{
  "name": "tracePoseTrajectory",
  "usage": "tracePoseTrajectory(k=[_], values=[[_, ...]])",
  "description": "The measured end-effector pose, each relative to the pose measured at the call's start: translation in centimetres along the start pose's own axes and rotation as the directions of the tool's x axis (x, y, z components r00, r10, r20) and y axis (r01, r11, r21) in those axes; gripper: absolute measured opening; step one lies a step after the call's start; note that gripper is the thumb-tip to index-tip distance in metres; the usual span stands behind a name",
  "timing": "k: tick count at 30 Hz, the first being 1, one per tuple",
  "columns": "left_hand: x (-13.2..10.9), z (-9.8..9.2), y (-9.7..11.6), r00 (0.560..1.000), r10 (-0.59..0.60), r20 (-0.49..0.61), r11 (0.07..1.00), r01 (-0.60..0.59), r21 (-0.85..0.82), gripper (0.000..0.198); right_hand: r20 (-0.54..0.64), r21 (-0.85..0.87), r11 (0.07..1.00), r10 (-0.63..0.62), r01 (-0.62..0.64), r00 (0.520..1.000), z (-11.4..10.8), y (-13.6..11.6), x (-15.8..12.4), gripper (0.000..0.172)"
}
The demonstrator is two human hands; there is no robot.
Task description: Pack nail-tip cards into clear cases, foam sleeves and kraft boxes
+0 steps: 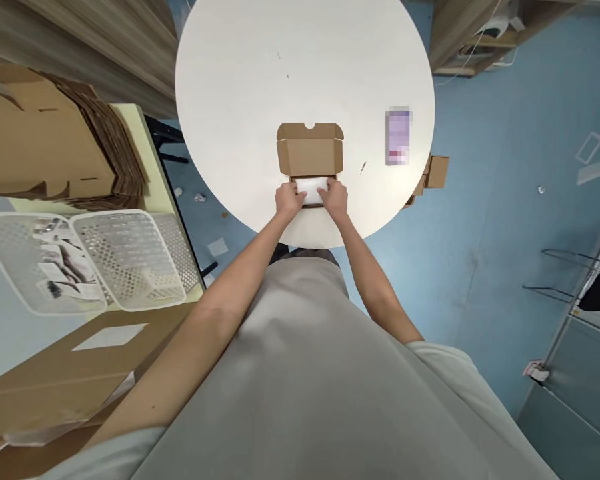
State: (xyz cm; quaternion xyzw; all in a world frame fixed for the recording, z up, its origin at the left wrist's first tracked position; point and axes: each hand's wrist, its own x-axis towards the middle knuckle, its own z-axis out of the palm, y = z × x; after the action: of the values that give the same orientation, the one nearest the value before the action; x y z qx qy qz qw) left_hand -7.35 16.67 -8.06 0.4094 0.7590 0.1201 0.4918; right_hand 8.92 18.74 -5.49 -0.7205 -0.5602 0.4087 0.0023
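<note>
On the white round table, near its front edge, lies a small brown cardboard box (pixel 310 157) with its lid folded back away from me. Inside the box is a white wrapped item (pixel 312 191). My left hand (pixel 289 199) is closed on the left end of the white item, its thumb on top and its fingers at the box's left wall. My right hand (pixel 335 198) grips the right end in the same way. Both thumbs point inward, with the white surface showing between them.
The white table (pixel 300 80) carries a pixelated purple item (pixel 398 137) at right. Small boxes (pixel 437 172) show beyond its right edge. At left, a side table holds stacked flat cardboard (pixel 45 133) and white baskets (pixel 130 260). A large carton (pixel 80 373) is at lower left.
</note>
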Motion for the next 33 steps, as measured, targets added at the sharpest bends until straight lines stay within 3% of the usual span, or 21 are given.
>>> tracePoseTrajectory(k=[6,13,17,20,22,24,26,30,33], values=[[0.3,2.0,0.0,0.999,-0.002,-0.048,0.999,0.003,0.033,0.005,0.011,-0.034,0.999,0.014,-0.014,1.000,0.9,0.5,0.8,0.017],[0.9,2.3,-0.1,0.998,0.042,-0.045,0.988,-0.035,0.149,0.006,-0.004,-0.029,1.000,0.000,0.000,1.000,1.7,0.8,1.8,0.013],[-0.1,2.2,0.3,0.997,0.074,-0.029,0.975,-0.066,0.213,0.011,0.007,-0.031,0.999,0.006,-0.006,1.000,1.4,0.5,1.9,0.014],[-1.0,1.0,0.2,0.994,0.098,-0.052,0.971,-0.084,0.222,0.018,-0.007,-0.041,0.999,-0.031,0.031,0.999,0.0,1.0,2.1,0.019],[-0.6,-0.7,-0.1,0.982,0.129,-0.140,0.982,-0.107,0.155,0.026,-0.072,-0.001,0.996,-0.085,0.085,0.994,-1.7,1.8,2.6,0.027],[0.8,-2.6,-0.5,0.959,0.143,-0.245,0.989,-0.130,0.068,0.037,-0.167,0.068,0.986,-0.139,0.152,0.976,-3.6,2.7,3.6,0.036],[3.0,-4.3,-0.5,0.952,0.121,-0.280,0.992,-0.129,-0.012,0.052,-0.221,0.121,0.974,-0.162,0.192,0.962,-5.1,3.3,5.1,0.042],[7.0,-5.9,0.2,0.990,0.040,-0.138,0.992,-0.056,-0.115,0.067,-0.172,0.191,0.962,-0.165,0.198,0.971,-6.1,3.3,7.4,0.040],[7.5,-6.0,0.9,0.995,0.073,-0.065,0.990,-0.081,-0.119,0.065,-0.144,0.262,0.939,-0.188,0.221,0.971,-5.7,2.8,7.8,0.039]])
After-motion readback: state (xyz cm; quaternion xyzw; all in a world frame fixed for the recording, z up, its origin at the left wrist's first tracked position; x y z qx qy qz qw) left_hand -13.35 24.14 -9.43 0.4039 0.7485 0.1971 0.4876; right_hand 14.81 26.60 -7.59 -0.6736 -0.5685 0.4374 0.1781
